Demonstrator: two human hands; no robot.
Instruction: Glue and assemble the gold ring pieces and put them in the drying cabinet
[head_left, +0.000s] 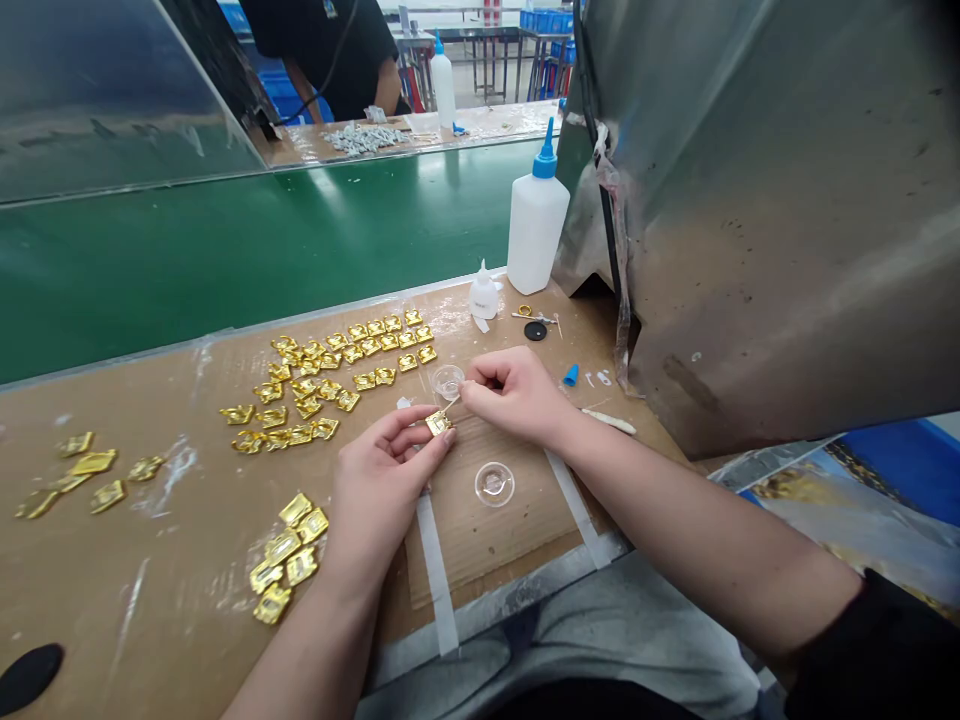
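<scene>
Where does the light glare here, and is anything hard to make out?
In the head view, pale glare streaks the green surface, and highlights glint on the gold-coloured pieces; also there, the far tables look soft, and fine detail on the small piece in the left hand is unclear.

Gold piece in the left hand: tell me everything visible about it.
The gold piece is small, shiny, roughly square and metallic-looking, with an uneven surface; finer detail is too small to tell. The left hand grips it between thumb and fingers, one face showing to the camera. A thin stick in the right hand reaches its upper edge; whether they touch is unclear.
</scene>
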